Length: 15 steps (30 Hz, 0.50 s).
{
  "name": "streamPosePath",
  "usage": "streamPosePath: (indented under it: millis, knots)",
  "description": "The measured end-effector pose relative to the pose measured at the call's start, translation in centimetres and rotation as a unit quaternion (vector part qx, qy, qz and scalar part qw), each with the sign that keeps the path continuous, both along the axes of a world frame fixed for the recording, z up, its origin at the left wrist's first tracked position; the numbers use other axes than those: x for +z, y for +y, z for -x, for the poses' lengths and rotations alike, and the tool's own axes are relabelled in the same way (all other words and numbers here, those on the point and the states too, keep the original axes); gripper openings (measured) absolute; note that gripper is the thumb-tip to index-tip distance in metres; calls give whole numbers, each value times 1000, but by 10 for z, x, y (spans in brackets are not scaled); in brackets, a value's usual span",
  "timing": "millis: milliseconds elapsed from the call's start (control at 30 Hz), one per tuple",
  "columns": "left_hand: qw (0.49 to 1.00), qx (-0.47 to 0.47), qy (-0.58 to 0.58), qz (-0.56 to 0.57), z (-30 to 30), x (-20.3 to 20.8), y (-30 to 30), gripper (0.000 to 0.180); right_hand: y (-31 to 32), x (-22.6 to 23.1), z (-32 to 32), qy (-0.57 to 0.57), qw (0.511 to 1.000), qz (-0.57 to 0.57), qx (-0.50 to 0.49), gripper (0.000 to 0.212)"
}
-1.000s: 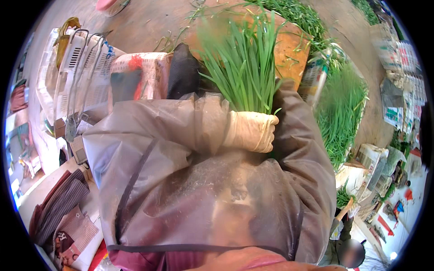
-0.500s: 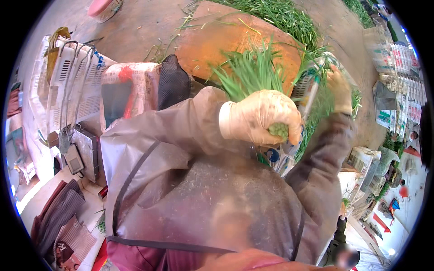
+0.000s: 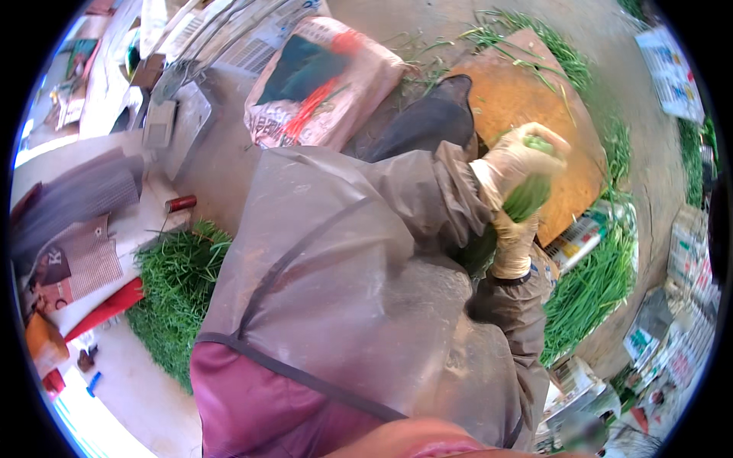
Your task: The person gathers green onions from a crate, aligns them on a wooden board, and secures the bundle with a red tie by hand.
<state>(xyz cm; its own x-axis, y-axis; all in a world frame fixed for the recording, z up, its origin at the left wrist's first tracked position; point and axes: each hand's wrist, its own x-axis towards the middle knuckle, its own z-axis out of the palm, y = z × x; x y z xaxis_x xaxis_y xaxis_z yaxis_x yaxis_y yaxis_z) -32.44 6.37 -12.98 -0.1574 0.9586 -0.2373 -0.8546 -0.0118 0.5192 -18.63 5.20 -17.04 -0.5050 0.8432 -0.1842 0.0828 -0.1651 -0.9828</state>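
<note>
My left hand (image 3: pixel 527 159), in a pale glove, is wrapped around a bunch of chives (image 3: pixel 528 200) in front of my apron. The light green stem ends poke out at the top of that fist. Just below it, my right hand (image 3: pixel 515 243), also gloved, grips the bunch from underneath. The leaves run down past it toward my body, partly hidden by my left sleeve. Right of my hands, more long chives (image 3: pixel 599 294) fill a white crate (image 3: pixel 576 243). Beyond my hands lies an orange-brown board (image 3: pixel 511 91) on the floor.
Loose greens (image 3: pixel 561 49) lie along the board's far edge. Left of my dark boot (image 3: pixel 427 118) rests a pink-white sack (image 3: pixel 336 88). A low surface with a red can (image 3: pixel 181 204) stands at the left, beside a heap of greens (image 3: pixel 179 305). White crates (image 3: pixel 672 72) are stacked far right.
My view has swung toward the left. My right hand has come from the crate onto the bunch. The bunch has turned, stem ends now away from me and leaves toward my body.
</note>
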Motion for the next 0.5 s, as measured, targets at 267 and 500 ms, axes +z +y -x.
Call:
streamPosePath:
  millis: [267,500]
  knots:
    - [813,157,549,-116,160,-35,8,82,64,40,33,81,993,80,35,67]
    - [434,-78,795,416,399,-260,-17,31,82,6,22,0,982,188,-1,90]
